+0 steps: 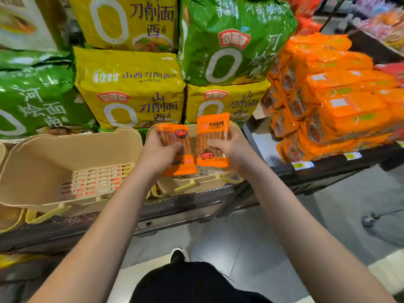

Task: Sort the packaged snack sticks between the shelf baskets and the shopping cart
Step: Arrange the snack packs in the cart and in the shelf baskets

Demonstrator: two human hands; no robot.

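Two orange packets of snack sticks are held up side by side above a beige basket (pixel 192 184) on the shelf. My left hand (pixel 159 154) grips the left packet (pixel 178 149), thumb across its front. My right hand (pixel 231 149) grips the right packet (pixel 213 136), which stands upright with its label at the top. A second, larger beige basket (pixel 54 162) stands to the left; I see no packets in it. The basket under my hands is mostly hidden by hands and packets.
Big yellow (pixel 131 88) and green (pixel 231 40) noodle bags are stacked behind the baskets. Orange snack packs (pixel 332 106) are piled on the shelf to the right, above yellow price tags (pixel 302 165). Grey floor and my black shoe (pixel 178 255) lie below.
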